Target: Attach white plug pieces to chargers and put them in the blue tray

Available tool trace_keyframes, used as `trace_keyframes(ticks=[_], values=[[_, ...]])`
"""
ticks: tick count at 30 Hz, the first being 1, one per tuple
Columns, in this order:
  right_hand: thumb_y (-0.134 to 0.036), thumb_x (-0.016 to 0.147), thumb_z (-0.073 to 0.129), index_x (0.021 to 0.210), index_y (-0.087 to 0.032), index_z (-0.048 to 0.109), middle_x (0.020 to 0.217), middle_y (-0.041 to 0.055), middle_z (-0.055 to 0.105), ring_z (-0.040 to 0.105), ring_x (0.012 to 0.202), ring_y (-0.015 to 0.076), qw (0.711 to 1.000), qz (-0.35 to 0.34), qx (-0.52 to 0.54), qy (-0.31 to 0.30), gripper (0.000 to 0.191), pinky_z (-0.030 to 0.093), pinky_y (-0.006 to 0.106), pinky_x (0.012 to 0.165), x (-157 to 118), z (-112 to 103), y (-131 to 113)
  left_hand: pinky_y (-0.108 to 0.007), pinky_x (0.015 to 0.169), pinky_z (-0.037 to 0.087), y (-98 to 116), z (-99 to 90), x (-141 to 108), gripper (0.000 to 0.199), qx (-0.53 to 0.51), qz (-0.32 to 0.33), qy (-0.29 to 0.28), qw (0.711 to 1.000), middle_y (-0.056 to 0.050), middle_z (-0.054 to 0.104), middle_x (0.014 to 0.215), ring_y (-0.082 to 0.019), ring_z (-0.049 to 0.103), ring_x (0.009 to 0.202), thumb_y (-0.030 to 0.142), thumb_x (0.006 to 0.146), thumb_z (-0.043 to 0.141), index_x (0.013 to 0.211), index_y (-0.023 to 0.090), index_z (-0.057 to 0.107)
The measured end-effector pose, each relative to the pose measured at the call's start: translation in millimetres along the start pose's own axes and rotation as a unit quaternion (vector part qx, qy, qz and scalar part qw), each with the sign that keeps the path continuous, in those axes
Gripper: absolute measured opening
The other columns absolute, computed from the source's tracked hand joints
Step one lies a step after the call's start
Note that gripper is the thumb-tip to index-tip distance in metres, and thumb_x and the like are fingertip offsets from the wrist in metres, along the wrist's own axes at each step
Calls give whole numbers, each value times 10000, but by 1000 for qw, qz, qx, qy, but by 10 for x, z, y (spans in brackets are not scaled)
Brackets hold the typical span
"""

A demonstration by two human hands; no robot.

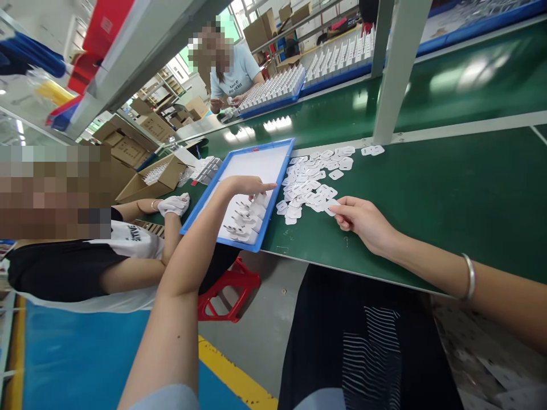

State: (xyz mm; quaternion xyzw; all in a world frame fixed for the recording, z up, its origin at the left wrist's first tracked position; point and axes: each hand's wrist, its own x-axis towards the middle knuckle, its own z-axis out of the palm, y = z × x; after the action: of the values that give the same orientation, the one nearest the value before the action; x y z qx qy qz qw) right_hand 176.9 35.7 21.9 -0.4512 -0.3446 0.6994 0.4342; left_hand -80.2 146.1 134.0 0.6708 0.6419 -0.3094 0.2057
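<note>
My left hand [250, 187] is over the blue-rimmed tray [227, 161], its index finger stretched toward the right rim. Its other fingers curl down on a white plug part [260, 200], partly hidden by the hand. Several white plug parts [243, 219] with dark pins stand in rows at the near end of the tray. On the green bench, my right hand [363, 222] pinches a thin white plate [332, 206] between thumb and fingers. That plate is at the near edge of a loose pile of similar white plates [305, 185].
A person in a white glove [174, 204] sits at left beside an open carton [149, 181]. Another person [235, 77] works across the bench near trays of upright white parts [273, 91]. A metal post [397, 74] rises behind the pile; a red stool [231, 290] stands below.
</note>
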Motion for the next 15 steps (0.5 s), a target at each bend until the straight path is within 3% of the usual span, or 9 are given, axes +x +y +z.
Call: trace_keyframes(ticks=[4,8,11,13,15], values=[[-167,795,697,689,-166,559,599,-22,495,395,526,75,1000,-2,5,-3,174,325,216,497,9,-2,6,-440,1053,425,-30,-13,22,755,-26,6,8,1000,-161,722,1115,-312,639,1112,708,894,366,1238,124,698],[-184,780,713,675,-170,549,591,-23,497,395,521,74,1000,-7,10,-6,195,327,214,493,19,-7,12,-422,1013,471,-162,-11,-43,646,-77,30,45,996,-136,723,1161,-262,661,1083,627,964,319,1243,177,689],[-201,747,737,670,-172,550,583,-24,506,400,513,73,1000,-10,17,-8,205,320,213,483,38,-11,32,-442,992,498,-251,43,-218,618,-102,68,177,977,-144,695,1242,-269,659,1097,604,987,314,1190,165,700],[-219,722,751,669,-172,552,568,-28,507,403,502,71,1000,-18,24,-9,211,308,212,473,54,-10,52,-461,1028,484,-202,133,-421,564,-118,118,295,941,-136,683,1268,-270,643,1134,569,999,344,1176,164,695],[-242,702,760,670,-171,553,552,-35,508,402,487,67,999,-26,28,-11,221,294,210,464,67,-5,70,-456,1072,468,-22,270,-698,456,-164,215,359,893,-105,681,1277,-253,629,1178,503,1004,414,1239,201,661]])
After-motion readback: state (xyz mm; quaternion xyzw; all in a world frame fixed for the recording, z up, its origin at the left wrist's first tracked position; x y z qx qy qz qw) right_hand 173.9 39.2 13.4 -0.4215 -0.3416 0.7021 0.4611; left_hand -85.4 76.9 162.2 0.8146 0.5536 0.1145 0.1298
